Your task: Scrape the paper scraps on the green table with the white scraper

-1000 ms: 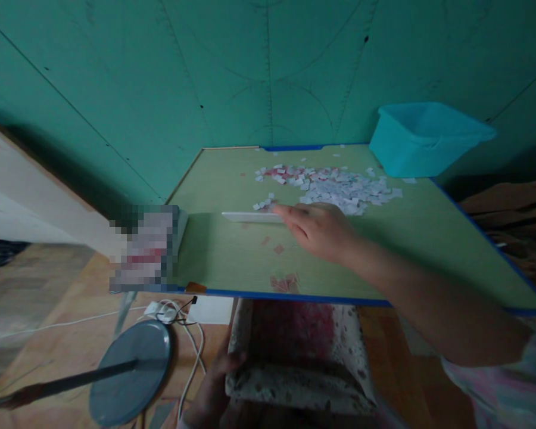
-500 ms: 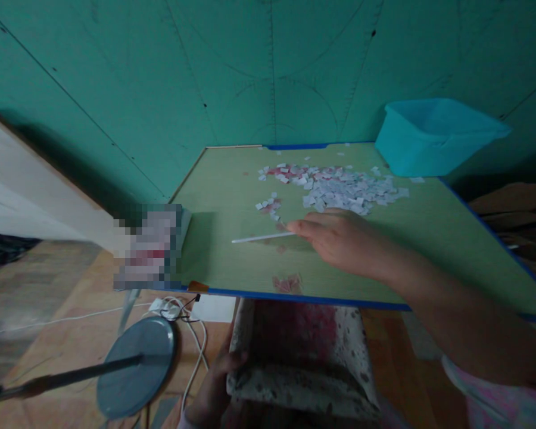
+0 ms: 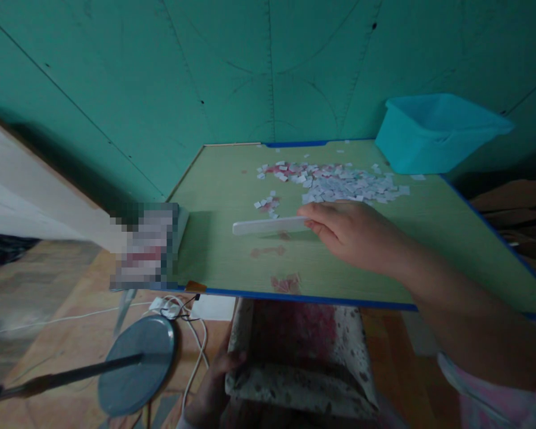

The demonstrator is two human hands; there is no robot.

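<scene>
My right hand [image 3: 346, 235] is closed on one end of a thin white flat strip [image 3: 268, 225], held level over the table with its free end to the left. Just beyond it lies a heap of small white paper squares [image 3: 343, 185], tinged pink at its left. A smaller cluster of squares [image 3: 268, 204] sits on the near left side. Below the table's front edge, my left hand [image 3: 214, 375] grips the left side of a speckled, stained whitish tub [image 3: 304, 384], pinkish inside. Some of its fingers are hidden.
The pale table [image 3: 223, 179] has blue edging and pink smears [image 3: 286, 283]. A turquoise bin [image 3: 429, 149] stands at its back right corner, against the green wall [image 3: 232, 53]. A blurred-out item [image 3: 147, 250] lies at the left edge. Below are cables [image 3: 201, 345] and a round grey base [image 3: 136, 363].
My right hand has lifted slightly and turned the strip, so its broad face now shows instead of its thin edge. My left hand and the tub have stayed nearly the same.
</scene>
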